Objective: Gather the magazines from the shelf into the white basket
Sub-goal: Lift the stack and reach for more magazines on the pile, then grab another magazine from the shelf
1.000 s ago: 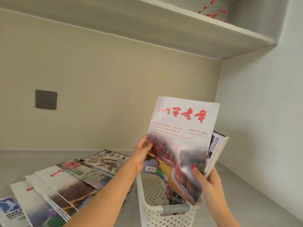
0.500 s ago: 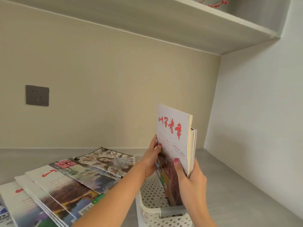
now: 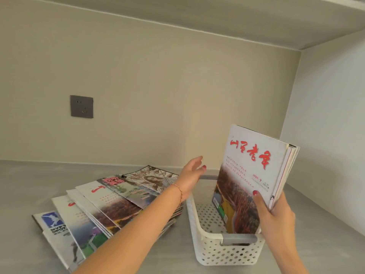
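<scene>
- Head view: a grey wall socket (image 3: 81, 106) is sitting on the beige back wall, far left.
- Below it, a fanned pile of magazines (image 3: 102, 204) is lying flat on the grey shelf (image 3: 23, 186), waiting to be gathered; most of the job looks undone.
- The left hand (image 3: 192, 175) is hovering empty, fingers straight and apart, between pile and basket.
- The white basket (image 3: 217, 252) is standing just beside the pile.
- The right hand (image 3: 273, 212) is clamping a few upright magazines (image 3: 250, 175), their lower edges inside the basket.
</scene>
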